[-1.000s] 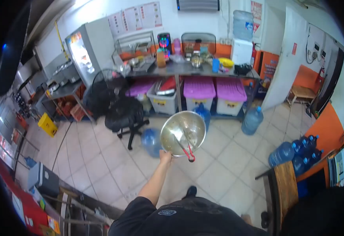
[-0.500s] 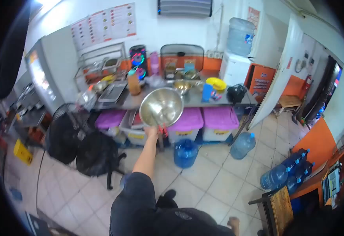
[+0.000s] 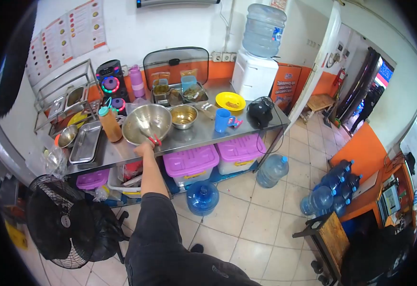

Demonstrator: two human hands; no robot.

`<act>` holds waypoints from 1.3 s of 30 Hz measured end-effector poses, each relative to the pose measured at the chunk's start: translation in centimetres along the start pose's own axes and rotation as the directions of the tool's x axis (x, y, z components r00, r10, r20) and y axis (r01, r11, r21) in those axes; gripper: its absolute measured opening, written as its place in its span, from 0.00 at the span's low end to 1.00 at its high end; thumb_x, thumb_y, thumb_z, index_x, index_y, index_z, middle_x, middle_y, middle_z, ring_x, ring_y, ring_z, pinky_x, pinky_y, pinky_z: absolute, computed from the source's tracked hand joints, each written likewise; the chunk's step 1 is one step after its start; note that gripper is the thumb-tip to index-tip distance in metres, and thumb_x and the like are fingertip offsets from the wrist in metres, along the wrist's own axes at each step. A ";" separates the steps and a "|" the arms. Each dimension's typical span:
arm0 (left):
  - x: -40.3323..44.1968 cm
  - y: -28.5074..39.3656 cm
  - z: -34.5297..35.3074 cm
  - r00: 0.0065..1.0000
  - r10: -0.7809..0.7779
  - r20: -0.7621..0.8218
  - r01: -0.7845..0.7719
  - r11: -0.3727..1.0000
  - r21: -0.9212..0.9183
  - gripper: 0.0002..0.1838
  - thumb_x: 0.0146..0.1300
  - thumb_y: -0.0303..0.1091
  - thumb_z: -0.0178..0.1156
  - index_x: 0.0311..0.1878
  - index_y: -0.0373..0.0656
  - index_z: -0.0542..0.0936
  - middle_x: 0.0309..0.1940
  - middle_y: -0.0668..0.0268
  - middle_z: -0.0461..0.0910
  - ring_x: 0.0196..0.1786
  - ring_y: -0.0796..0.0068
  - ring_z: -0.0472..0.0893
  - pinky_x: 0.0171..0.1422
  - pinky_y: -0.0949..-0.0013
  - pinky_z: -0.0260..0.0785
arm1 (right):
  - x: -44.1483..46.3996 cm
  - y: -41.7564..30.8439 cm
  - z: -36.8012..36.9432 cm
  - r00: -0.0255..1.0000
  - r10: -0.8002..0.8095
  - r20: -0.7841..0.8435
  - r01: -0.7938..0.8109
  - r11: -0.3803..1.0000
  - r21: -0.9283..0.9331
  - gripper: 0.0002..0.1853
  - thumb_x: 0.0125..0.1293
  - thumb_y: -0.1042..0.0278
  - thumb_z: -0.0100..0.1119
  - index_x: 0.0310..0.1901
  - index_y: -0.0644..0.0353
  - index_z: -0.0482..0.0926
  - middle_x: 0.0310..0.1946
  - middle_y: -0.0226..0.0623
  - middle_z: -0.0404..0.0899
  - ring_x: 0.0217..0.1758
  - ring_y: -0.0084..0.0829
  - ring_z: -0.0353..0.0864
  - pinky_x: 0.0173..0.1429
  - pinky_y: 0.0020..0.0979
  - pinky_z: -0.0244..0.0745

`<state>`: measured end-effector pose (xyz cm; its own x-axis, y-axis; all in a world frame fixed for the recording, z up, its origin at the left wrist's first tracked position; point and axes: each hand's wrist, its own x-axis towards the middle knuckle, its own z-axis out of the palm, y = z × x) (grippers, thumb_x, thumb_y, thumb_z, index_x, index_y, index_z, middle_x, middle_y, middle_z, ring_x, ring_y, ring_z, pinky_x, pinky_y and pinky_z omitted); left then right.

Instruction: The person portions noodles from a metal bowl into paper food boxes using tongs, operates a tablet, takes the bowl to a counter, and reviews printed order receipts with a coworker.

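Note:
My left hand (image 3: 144, 148) is closed on the near rim of a large steel mixing bowl (image 3: 134, 125). The bowl is over the front edge of the steel table (image 3: 189, 143); whether its base rests on the table I cannot tell. A utensil with red handles (image 3: 155, 140) leans inside the bowl beside my fingers; its exact kind is unclear. Just right of it stands a smaller steel bowl (image 3: 183, 117). To the left is a squeeze bottle (image 3: 110, 125) of brown sauce with a teal top. My right hand is out of view.
A steel tray (image 3: 85, 143), blue jug (image 3: 222, 120), yellow plate (image 3: 231, 101) and lit speaker (image 3: 109, 82) are on the table. Purple-lidded bins (image 3: 192, 161) sit below. A floor fan (image 3: 63, 221) stands left; water bottles (image 3: 203, 198) and a chair (image 3: 330, 243) are on the floor.
I have come nearer the table, and my left hand has brought the mixing bowl forward to it. The view has turned right. My right hand has gone out of view.

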<state>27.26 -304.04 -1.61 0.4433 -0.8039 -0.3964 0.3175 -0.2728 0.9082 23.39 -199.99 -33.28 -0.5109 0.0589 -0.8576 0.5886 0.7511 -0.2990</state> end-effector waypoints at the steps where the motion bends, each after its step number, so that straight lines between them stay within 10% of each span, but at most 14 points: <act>1: -0.1 0.0 0.4 0.997 -0.012 0.074 0.025 0.985 -0.169 0.29 0.59 0.29 0.58 0.60 0.27 0.59 0.49 0.45 0.75 0.41 0.48 0.83 0.37 0.55 0.81 | -1.0 -0.6 0.6 1.000 -0.016 -0.007 0.016 1.000 0.016 0.22 0.65 0.60 0.58 0.55 0.65 0.75 0.45 0.41 0.81 0.42 0.35 0.79 0.44 0.33 0.75; 7: -4.5 -7.7 -3.7 0.891 0.155 0.427 -0.043 0.964 -0.261 0.23 0.71 0.36 0.48 0.63 0.41 0.52 0.57 0.53 0.67 0.54 0.58 0.74 0.49 0.52 0.77 | -5.1 -0.1 2.3 0.994 -0.102 -0.044 0.106 0.987 0.122 0.18 0.63 0.58 0.58 0.50 0.62 0.78 0.42 0.39 0.82 0.41 0.35 0.80 0.44 0.35 0.75; 10: -11.3 -19.8 -11.3 0.863 0.292 0.412 -0.422 0.865 0.272 0.28 0.68 0.44 0.52 0.64 0.37 0.61 0.55 0.49 0.73 0.56 0.50 0.75 0.56 0.56 0.69 | -7.0 4.8 2.3 0.989 -0.128 -0.080 0.142 0.970 0.196 0.17 0.62 0.58 0.58 0.47 0.60 0.80 0.41 0.38 0.83 0.41 0.36 0.80 0.44 0.35 0.76; 13: -20.9 -38.9 -25.9 0.443 0.406 0.799 -0.869 0.413 0.272 0.25 0.67 0.43 0.52 0.59 0.33 0.71 0.54 0.44 0.75 0.58 0.46 0.73 0.65 0.56 0.60 | -10.6 13.3 3.1 0.981 -0.120 -0.153 0.162 0.939 0.302 0.16 0.62 0.57 0.57 0.45 0.58 0.81 0.39 0.37 0.83 0.40 0.36 0.81 0.44 0.36 0.76; 14: -26.1 -42.2 -32.0 0.320 0.020 0.947 -0.914 0.269 0.303 0.24 0.67 0.42 0.53 0.58 0.33 0.72 0.53 0.45 0.76 0.58 0.47 0.74 0.65 0.56 0.61 | -12.0 16.8 3.9 0.976 -0.107 -0.190 0.167 0.927 0.335 0.16 0.62 0.56 0.57 0.44 0.58 0.82 0.39 0.37 0.83 0.40 0.36 0.81 0.44 0.36 0.76; 17: -42.9 -48.8 -46.6 -0.393 -0.823 0.411 -0.883 0.213 -0.417 0.21 0.65 0.40 0.55 0.54 0.33 0.74 0.50 0.47 0.78 0.56 0.50 0.75 0.63 0.58 0.63 | -17.6 26.6 7.7 0.955 -0.098 -0.279 0.199 0.911 0.361 0.15 0.61 0.55 0.57 0.41 0.56 0.83 0.37 0.35 0.84 0.40 0.36 0.81 0.44 0.37 0.76; 20: -64.8 -51.4 -58.8 -0.687 -0.668 -0.288 -0.377 0.665 -0.644 0.19 0.63 0.38 0.57 0.51 0.34 0.77 0.47 0.48 0.80 0.55 0.53 0.77 0.62 0.59 0.66 | -22.8 33.4 8.2 0.907 -0.151 -0.393 0.272 0.922 0.274 0.14 0.60 0.55 0.57 0.38 0.55 0.85 0.36 0.34 0.85 0.39 0.36 0.82 0.44 0.37 0.77; 23: -83.6 -45.1 -66.2 -0.843 -0.485 -0.233 -0.370 0.837 -0.404 0.16 0.63 0.38 0.58 0.48 0.36 0.78 0.43 0.52 0.81 0.47 0.62 0.80 0.53 0.62 0.72 | -27.4 37.1 0.0 0.882 0.155 -0.445 0.085 0.877 0.473 0.20 0.57 0.48 0.54 0.28 0.58 0.85 0.27 0.43 0.84 0.30 0.36 0.84 0.40 0.39 0.77; 25: -90.6 -45.6 -68.3 -0.757 -0.627 -0.183 -0.640 0.769 0.012 0.15 0.63 0.38 0.58 0.46 0.37 0.79 0.40 0.54 0.83 0.41 0.68 0.82 0.46 0.64 0.73 | -27.5 42.7 -5.2 0.758 0.207 -0.619 0.110 0.895 0.433 0.12 0.55 0.57 0.62 0.29 0.58 0.85 0.21 0.37 0.82 0.24 0.28 0.81 0.33 0.31 0.76; 31: -94.3 -56.9 -64.9 -0.824 -0.537 -0.179 -0.093 0.441 -0.893 0.20 0.62 0.45 0.53 0.30 0.35 0.82 0.30 0.47 0.81 0.37 0.48 0.81 0.45 0.50 0.71 | -27.2 65.8 -17.6 0.329 0.761 -0.559 0.036 0.581 0.813 0.30 0.62 0.40 0.53 0.26 0.66 0.83 0.30 0.53 0.82 0.39 0.48 0.83 0.47 0.44 0.77; 33: -95.8 -56.3 -65.0 -0.613 -0.786 0.078 -0.389 0.214 -0.896 0.19 0.61 0.46 0.54 0.32 0.37 0.83 0.36 0.46 0.81 0.42 0.47 0.81 0.49 0.50 0.71 | -28.7 73.9 -17.1 0.466 0.819 -0.335 0.078 0.339 0.938 0.31 0.61 0.39 0.54 0.32 0.67 0.83 0.36 0.55 0.82 0.43 0.48 0.82 0.48 0.43 0.76; 34: -98.2 -57.6 -65.7 -0.535 -0.842 0.065 -0.370 0.164 -0.914 0.19 0.61 0.46 0.54 0.33 0.37 0.83 0.37 0.46 0.81 0.43 0.47 0.80 0.49 0.50 0.71 | -25.2 80.4 -13.2 0.161 0.720 -0.675 -0.219 0.693 0.687 0.23 0.60 0.45 0.58 0.26 0.60 0.83 0.27 0.44 0.84 0.27 0.41 0.83 0.37 0.40 0.77; 38: -109.9 -67.7 -73.1 -0.272 -0.923 -0.273 0.024 0.277 -0.961 0.19 0.60 0.46 0.54 0.38 0.37 0.82 0.43 0.46 0.80 0.47 0.48 0.79 0.52 0.51 0.70 | -35.1 83.0 -6.8 0.133 0.988 0.083 -0.229 -0.051 0.972 0.30 0.48 0.51 0.72 0.49 0.63 0.80 0.51 0.50 0.79 0.59 0.48 0.75 0.62 0.37 0.70; 39: -114.1 -70.6 -76.2 -0.234 -0.884 -0.404 0.151 0.378 -0.913 0.20 0.60 0.46 0.54 0.39 0.37 0.82 0.44 0.46 0.79 0.48 0.48 0.79 0.53 0.51 0.70 | -34.0 85.4 -2.2 0.251 0.967 0.045 -0.438 0.072 0.896 0.23 0.49 0.52 0.72 0.41 0.61 0.82 0.46 0.47 0.81 0.52 0.42 0.79 0.55 0.39 0.73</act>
<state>18.19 -152.80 -30.73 -0.0454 0.6430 -0.7645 0.9526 0.2584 0.1608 89.65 -136.38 -28.70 0.4692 0.7114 -0.5232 0.8275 -0.5611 -0.0209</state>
